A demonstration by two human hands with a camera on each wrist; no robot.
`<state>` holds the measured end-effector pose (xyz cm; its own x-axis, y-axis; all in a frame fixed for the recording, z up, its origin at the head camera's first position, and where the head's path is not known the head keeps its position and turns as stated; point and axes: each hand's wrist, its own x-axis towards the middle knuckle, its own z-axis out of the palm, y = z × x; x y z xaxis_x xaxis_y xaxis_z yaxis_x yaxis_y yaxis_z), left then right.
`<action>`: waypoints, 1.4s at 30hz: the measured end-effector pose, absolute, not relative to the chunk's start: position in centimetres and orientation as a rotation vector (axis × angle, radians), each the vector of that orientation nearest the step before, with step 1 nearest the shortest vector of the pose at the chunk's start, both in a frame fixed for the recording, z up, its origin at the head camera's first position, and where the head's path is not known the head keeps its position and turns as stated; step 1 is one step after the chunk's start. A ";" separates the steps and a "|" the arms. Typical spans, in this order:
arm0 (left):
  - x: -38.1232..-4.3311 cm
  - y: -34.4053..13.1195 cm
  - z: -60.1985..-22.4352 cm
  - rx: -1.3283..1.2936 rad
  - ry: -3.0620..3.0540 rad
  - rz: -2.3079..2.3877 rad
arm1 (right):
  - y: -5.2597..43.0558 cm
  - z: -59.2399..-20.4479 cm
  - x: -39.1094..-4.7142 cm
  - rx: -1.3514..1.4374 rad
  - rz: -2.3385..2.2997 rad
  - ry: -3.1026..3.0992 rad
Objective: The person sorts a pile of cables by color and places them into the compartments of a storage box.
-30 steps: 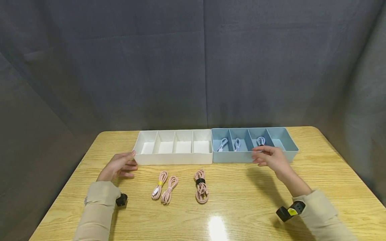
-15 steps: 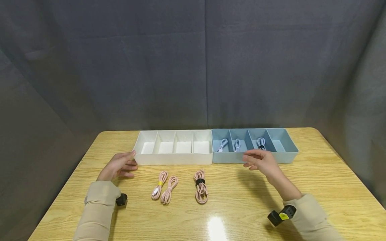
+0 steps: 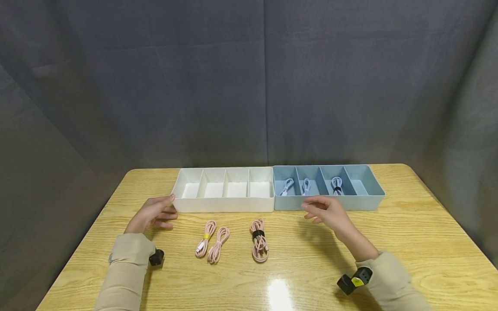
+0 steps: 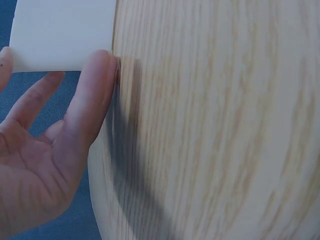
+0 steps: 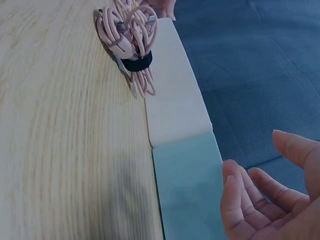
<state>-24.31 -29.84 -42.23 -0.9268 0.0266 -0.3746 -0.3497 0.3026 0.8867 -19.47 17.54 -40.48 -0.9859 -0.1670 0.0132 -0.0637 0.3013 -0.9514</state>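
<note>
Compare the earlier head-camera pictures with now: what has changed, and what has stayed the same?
The bare right hand moved left and toward the person, uncovering the black-banded, pale-blue coiled cable in the blue, rectangular, divided box. No grip or release shows. Unchanged: the bare left hand at the left end of the white, rectangular, divided box, and the three coiled pink cables on the wooden table.

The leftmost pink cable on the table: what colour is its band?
Yellow: the band around the leftmost pink cable shows best in the head view.
</note>
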 end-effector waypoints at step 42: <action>-24.2 -29.8 -41.9 -0.290 2.234 1.658 | 10.7 -43.6 -19.2 -0.305 -1.747 2.257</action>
